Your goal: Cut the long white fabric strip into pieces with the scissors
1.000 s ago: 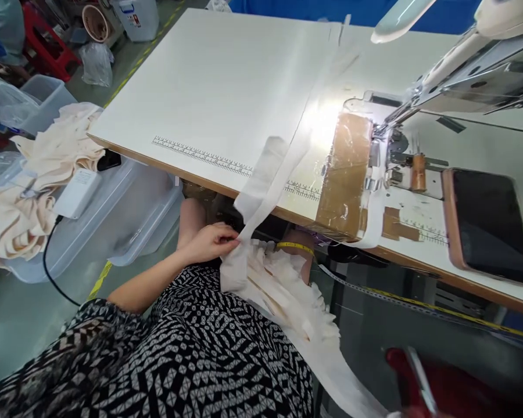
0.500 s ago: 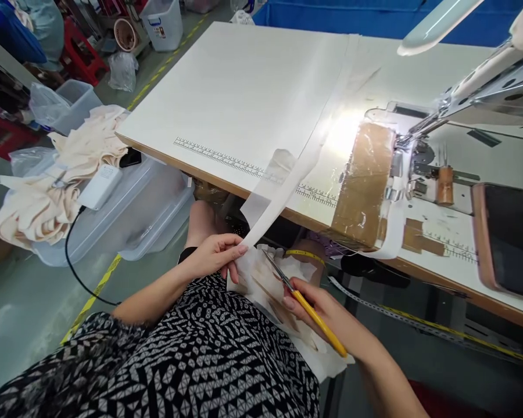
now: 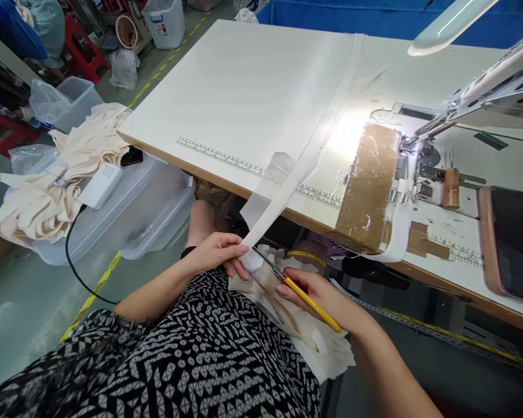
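Between the thumb and fingers of my left hand (image 3: 224, 253) is the lower end of a long white fabric strip (image 3: 283, 197), which runs up across the white table. My right hand (image 3: 316, 296) is closed around yellow-handled scissors (image 3: 307, 299), seen edge-on. Their metal tips point up and left, right beside the strip's end at my left fingertips. Whether the blades touch the strip, I cannot tell. Below both hands, pale cloth pieces (image 3: 326, 348) lie crumpled on my lap, over a black-and-white patterned garment (image 3: 192, 360).
The sewing machine (image 3: 501, 104) stands at the right of the white table (image 3: 253, 87), beside a brown taped block (image 3: 368, 186). A phone (image 3: 516, 238) lies at the right edge. On the left, a plastic bin (image 3: 126, 203) carries cream fabric (image 3: 47, 203) and a white power bank (image 3: 101, 186).
My right hand has brought the scissors up and left, so their tips are now close to the strip's end. My left hand keeps its hold, nearly still. The view has shifted slightly.
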### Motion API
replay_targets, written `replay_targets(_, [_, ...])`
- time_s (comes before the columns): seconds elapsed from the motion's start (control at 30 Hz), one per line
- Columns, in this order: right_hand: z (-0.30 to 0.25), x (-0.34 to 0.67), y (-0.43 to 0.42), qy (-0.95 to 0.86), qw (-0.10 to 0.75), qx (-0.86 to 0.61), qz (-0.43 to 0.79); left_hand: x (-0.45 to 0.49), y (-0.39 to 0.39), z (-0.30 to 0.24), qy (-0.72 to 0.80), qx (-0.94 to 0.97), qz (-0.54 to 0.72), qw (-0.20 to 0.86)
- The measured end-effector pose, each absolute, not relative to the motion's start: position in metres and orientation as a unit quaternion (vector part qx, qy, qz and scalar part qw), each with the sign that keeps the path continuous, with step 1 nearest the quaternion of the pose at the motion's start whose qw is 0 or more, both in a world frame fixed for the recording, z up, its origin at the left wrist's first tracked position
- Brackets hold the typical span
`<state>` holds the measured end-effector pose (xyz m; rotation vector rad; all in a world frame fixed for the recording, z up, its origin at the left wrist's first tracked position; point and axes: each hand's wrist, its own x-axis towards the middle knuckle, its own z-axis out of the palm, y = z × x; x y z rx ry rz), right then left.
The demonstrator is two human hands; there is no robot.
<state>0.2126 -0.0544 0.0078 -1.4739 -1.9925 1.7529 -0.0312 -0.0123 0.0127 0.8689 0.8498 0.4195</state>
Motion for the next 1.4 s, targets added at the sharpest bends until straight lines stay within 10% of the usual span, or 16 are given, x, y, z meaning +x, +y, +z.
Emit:
replay_targets(0.37, [0.013,0.203,-0.049,-0.767,0.008,-0.542,0.344,-0.032,-0.01,0.011,0.402,0.387,0.196,0.806])
replay_targets(1.07, [0.013,0.195,-0.054,-0.77,0.038,-0.558,0.307,-0.033,-0.011,0.011,0.411,0.451,0.151,0.778])
replay_targets(1.27, [0.053,0.228,-0.073,-0.737,0.124,-0.626,0.224,-0.032,-0.002,0.016,0.504,0.648,0.286,0.495])
replay_targets(1.4, [0.092,0.252,-0.054,-0.622,0.002,-0.78,0.072,-0.01,0.011,0.019,0.498,0.728,0.33,0.335])
